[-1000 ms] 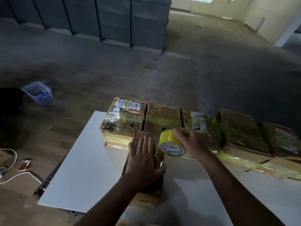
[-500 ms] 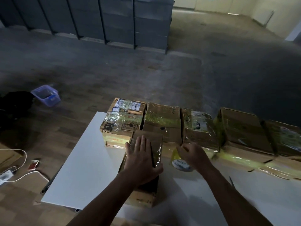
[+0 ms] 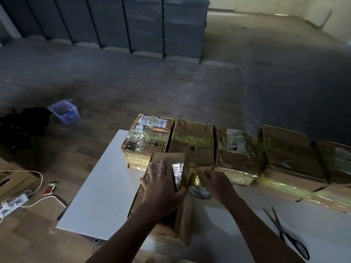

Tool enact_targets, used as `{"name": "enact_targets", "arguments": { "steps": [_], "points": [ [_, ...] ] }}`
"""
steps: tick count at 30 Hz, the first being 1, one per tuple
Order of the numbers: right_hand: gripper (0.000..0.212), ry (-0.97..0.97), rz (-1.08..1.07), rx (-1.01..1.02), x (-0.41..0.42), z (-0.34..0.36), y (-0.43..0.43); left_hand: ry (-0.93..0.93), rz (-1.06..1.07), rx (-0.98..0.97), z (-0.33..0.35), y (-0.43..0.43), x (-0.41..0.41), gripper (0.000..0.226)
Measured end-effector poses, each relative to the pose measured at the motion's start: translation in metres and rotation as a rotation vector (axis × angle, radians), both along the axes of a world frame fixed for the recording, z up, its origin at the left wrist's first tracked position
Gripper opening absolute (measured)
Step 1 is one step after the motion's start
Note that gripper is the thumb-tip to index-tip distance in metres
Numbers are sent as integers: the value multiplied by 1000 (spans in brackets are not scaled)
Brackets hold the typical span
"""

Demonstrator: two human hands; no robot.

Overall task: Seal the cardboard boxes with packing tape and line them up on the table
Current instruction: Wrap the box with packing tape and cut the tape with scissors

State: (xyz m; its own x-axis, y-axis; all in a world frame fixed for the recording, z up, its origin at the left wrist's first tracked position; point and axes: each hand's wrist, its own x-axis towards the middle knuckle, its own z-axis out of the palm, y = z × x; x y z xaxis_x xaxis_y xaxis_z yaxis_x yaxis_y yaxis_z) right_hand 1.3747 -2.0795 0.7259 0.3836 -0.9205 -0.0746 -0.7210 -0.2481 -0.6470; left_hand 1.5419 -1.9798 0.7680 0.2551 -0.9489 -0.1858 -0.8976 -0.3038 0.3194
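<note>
A small cardboard box (image 3: pixel 167 160) stands on the white table (image 3: pixel 100 186), in front of a row of several taped boxes (image 3: pixel 235 149). My left hand (image 3: pixel 161 185) lies flat on the small box's top, fingers spread over shiny tape. My right hand (image 3: pixel 214 183) grips a yellow roll of packing tape (image 3: pixel 197 190) low against the box's right side. Most of the roll is hidden under that hand.
Black scissors (image 3: pixel 286 234) lie on the table at the right. On the floor to the left are a blue plastic bin (image 3: pixel 64 112), a dark bag (image 3: pixel 24 122), a white power strip with cable (image 3: pixel 13 204) and a cardboard box (image 3: pixel 11 183). Grey stacked crates (image 3: pixel 144 23) stand behind.
My right hand has brought the tape roll down from the box's top to its right side. My left hand stays pressed on the top. The view has tilted and scissors now show.
</note>
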Motion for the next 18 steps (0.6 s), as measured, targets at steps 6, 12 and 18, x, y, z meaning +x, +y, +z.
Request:
{"name": "enact_targets", "arguments": {
  "steps": [6, 12, 18],
  "points": [
    [42, -261, -66, -51, 6, 18, 3, 324, 86, -130, -18, 17, 19, 94],
    [36, -371, -28, 86, 20, 32, 13, 857, 379, -266, -44, 38, 27, 91],
    [30, -165, 32, 119, 50, 26, 17, 1175, 405, -119, -91, 45, 60, 89]
  ]
}}
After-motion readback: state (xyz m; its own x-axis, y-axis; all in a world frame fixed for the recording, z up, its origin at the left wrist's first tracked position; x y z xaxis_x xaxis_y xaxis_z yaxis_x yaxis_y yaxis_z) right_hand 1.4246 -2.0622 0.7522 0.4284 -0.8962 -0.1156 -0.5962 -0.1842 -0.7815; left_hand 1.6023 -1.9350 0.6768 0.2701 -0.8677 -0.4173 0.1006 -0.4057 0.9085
